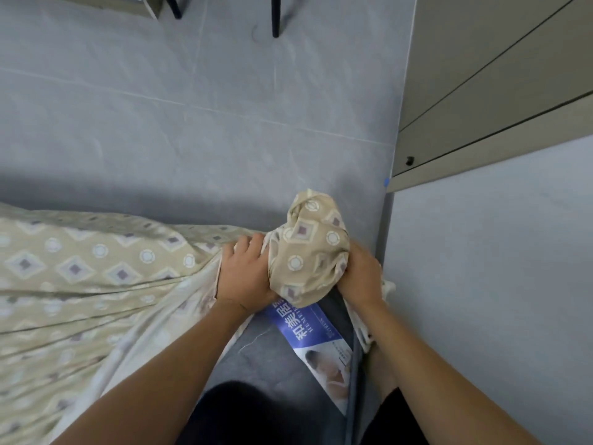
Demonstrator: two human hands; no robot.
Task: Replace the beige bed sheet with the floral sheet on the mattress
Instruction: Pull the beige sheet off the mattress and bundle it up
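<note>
The beige bed sheet (80, 271), printed with diamonds and circles, covers the left part of the mattress and is bunched into a lump at the corner. My left hand (245, 273) grips the bunched fabric from the left. My right hand (359, 274) grips it from the right, beside the wall. Below the lump the grey mattress (269, 351) lies bare, with a blue and white label (308, 329) on it. No floral sheet is in view.
A grey tiled floor (199, 123) stretches beyond the bed. Dark chair legs (275, 17) stand at the top. A beige cabinet (497, 91) is at the upper right, above a pale wall (497, 284) close along the bed's right side. My knees show at the bottom.
</note>
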